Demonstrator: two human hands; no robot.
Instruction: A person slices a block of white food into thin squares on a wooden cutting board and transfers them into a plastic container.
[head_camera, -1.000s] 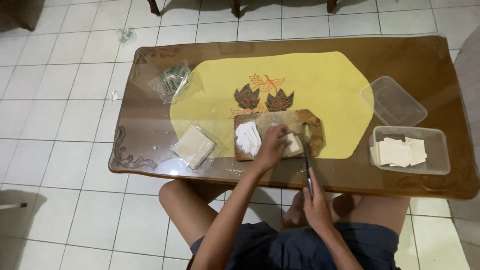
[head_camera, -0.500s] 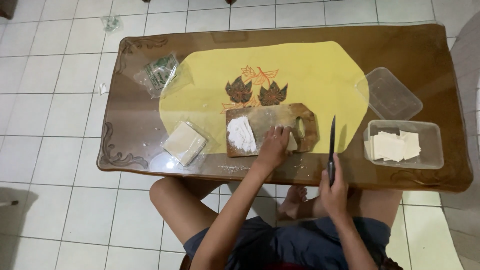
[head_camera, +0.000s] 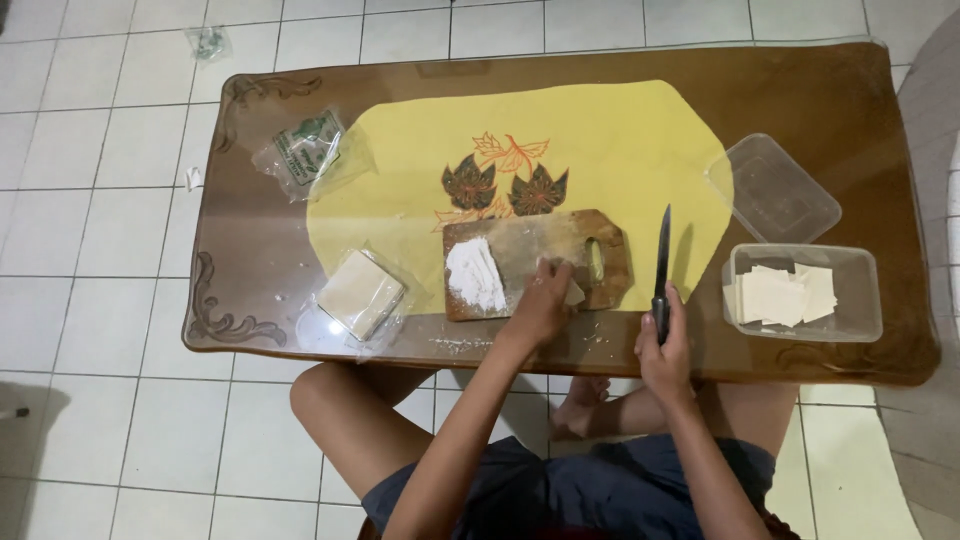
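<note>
Your left hand (head_camera: 541, 305) reaches forward over the wooden cutting board (head_camera: 535, 262), fingers curled down onto a small pale square sheet (head_camera: 572, 291) at the board's near edge. Your right hand (head_camera: 664, 335) is closed around the handle of a black knife (head_camera: 661, 262), blade pointing away from you, just right of the board on the yellow mat (head_camera: 600, 140).

Green-printed clear packet (head_camera: 308, 148); wrapped square stack (head_camera: 360, 293)
</note>
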